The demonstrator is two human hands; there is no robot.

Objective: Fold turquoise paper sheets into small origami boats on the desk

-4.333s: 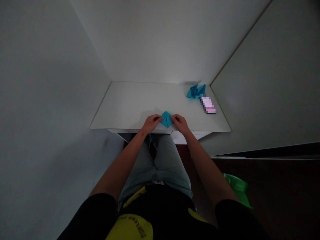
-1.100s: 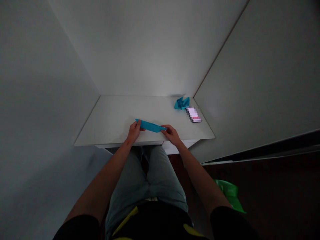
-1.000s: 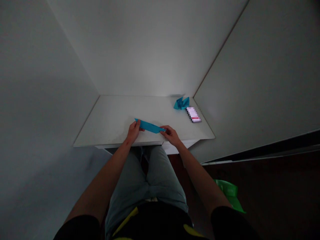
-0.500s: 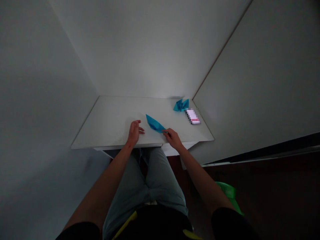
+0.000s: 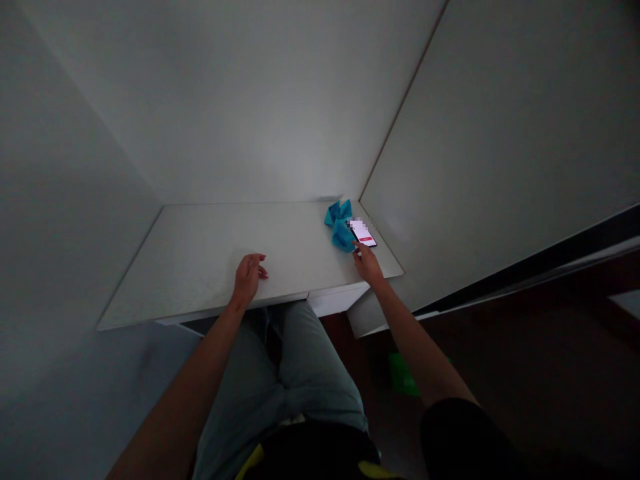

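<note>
Best to keep the right hand (image 5: 367, 262) low and light at the far right of the bench (image 5: 200, 267), fingers spread, clamped on nothing, fingertips just touching the near end of the phone (image 5: 364, 235). Worth minding the folded blue paper (image 5: 344, 237) just beside the phone on the left, so as not to nudge or crush it. Same care for the second blue paper (image 5: 337, 213) close behind, toward the corner. Better to press with one fingertip only and leave the wrist off the bench edge. Good to leave the left hand (image 5: 249, 277) as a steadying rest: loosely spread, holding nothing, heel at the front edge, well apart from the right.

All around, plain pale walls (image 5: 250, 100) meeting in a corner behind the papers. Below, a dark floor (image 5: 525, 373) with a dim green thing (image 5: 400, 377) on it, too dark to tell what. In between, a white bench, smooth and matt.
</note>
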